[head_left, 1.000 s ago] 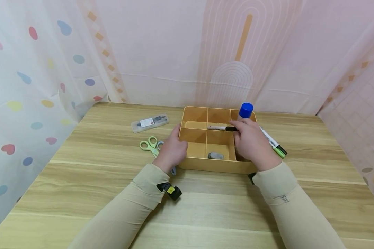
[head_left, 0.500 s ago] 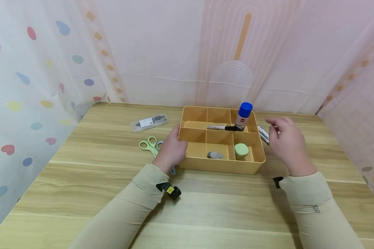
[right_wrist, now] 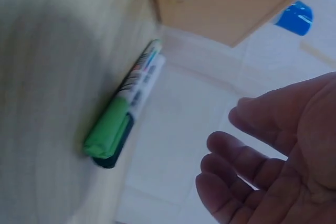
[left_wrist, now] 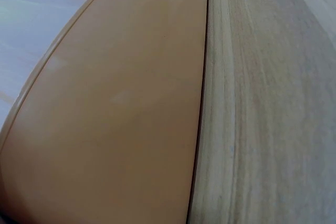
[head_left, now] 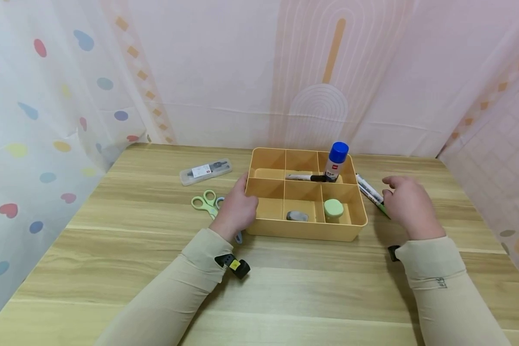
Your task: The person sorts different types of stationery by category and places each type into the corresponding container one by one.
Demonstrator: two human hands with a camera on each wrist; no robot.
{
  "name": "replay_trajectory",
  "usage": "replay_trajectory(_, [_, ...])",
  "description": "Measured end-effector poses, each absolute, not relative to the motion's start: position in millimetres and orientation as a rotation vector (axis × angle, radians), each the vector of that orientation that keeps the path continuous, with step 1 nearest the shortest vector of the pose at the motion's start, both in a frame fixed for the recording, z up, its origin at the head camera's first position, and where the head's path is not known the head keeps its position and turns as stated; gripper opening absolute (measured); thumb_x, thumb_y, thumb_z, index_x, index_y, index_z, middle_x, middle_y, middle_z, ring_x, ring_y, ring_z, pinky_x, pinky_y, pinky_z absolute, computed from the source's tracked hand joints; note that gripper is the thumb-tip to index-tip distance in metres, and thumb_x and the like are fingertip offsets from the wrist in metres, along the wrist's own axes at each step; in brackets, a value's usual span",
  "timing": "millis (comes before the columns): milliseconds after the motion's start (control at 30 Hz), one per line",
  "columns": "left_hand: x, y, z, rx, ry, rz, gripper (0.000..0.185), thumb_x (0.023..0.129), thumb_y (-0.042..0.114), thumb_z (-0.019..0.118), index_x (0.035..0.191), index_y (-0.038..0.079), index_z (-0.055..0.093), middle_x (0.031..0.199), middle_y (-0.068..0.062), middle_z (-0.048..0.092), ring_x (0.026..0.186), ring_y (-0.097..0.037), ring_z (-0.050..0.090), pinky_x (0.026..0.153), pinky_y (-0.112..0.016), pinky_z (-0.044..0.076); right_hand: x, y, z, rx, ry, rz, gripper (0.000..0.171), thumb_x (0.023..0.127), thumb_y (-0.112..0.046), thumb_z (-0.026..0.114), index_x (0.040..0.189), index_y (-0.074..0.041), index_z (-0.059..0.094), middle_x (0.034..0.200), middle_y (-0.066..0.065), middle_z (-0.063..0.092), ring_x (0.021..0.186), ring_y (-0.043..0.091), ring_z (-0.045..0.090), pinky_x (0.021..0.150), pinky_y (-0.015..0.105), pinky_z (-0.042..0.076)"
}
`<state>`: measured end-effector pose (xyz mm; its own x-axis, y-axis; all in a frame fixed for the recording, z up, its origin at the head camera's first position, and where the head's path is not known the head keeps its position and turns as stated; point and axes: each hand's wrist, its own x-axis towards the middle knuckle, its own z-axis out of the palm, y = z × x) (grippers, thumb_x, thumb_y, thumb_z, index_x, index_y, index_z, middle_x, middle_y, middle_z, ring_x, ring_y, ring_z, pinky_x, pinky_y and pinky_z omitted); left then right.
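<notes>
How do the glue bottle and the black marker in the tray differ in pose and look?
The glue bottle stands upright in the back right compartment of the tray; the black marker lies flat across the back dividers. The glue bottle has a blue cap, the black marker a black one. The bottle is thick, the marker slim. Both have pale bodies; no hand touches either.

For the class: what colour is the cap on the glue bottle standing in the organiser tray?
Blue. The glue bottle's cap shows best in the head view.
</notes>
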<state>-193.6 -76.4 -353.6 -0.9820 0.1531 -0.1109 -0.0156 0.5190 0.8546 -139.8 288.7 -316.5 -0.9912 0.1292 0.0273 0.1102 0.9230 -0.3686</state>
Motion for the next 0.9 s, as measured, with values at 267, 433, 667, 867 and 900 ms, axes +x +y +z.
replay_trajectory(267, [-193,-76,-352,0.118,2.585,1.462,0.077,0.096,0.01,0.044,0.169,0.018,0.022,0.161,-0.014,0.048,0.141,-0.035,0.05,0.122,-0.056,0.037,-141,296,-324,-0.234,-3.126,0.513,0.045,0.104,-0.013,0.047,0.143,0.008,0.057,0.139,0.035,0.059,0.117,0.049,0.06,0.099,0.064,0.049])
replay_trajectory(433, [-193,-77,-352,0.122,2.585,1.463,0.077,0.095,0.01,0.043,0.169,0.018,0.022,0.162,-0.014,0.047,0.142,-0.035,0.05,0.122,-0.056,0.037,-141,301,-329,-0.242,-3.158,0.482,0.045,0.102,-0.012,0.05,0.142,0.007,0.057,0.134,0.035,0.062,0.11,0.047,0.061,0.094,0.063,0.05])
replay_trajectory(667, [-193,-77,-353,0.125,2.587,1.466,0.077,0.096,0.01,0.044,0.169,0.018,0.022,0.162,-0.013,0.047,0.142,-0.035,0.049,0.122,-0.056,0.037,-142,305,-333,-0.282,-3.184,0.488,0.043,0.099,-0.009,0.05,0.138,0.007,0.059,0.125,0.033,0.066,0.095,0.042,0.061,0.085,0.056,0.052])
replay_trajectory(867, [-194,-76,-354,0.119,2.593,1.463,0.077,0.096,0.009,0.044,0.169,0.017,0.022,0.162,-0.014,0.047,0.142,-0.034,0.049,0.122,-0.056,0.037,-142,307,-337,-0.301,-3.216,0.476,0.042,0.1,-0.008,0.05,0.138,0.008,0.059,0.126,0.033,0.066,0.096,0.041,0.062,0.086,0.057,0.052])
replay_trajectory(900, [-194,-76,-354,0.117,2.593,1.463,0.077,0.096,0.009,0.044,0.169,0.017,0.022,0.162,-0.014,0.047,0.142,-0.034,0.049,0.122,-0.055,0.037,-142,307,-337,-0.298,-3.218,0.474,0.042,0.1,-0.008,0.05,0.138,0.008,0.059,0.126,0.033,0.066,0.097,0.041,0.063,0.087,0.057,0.053])
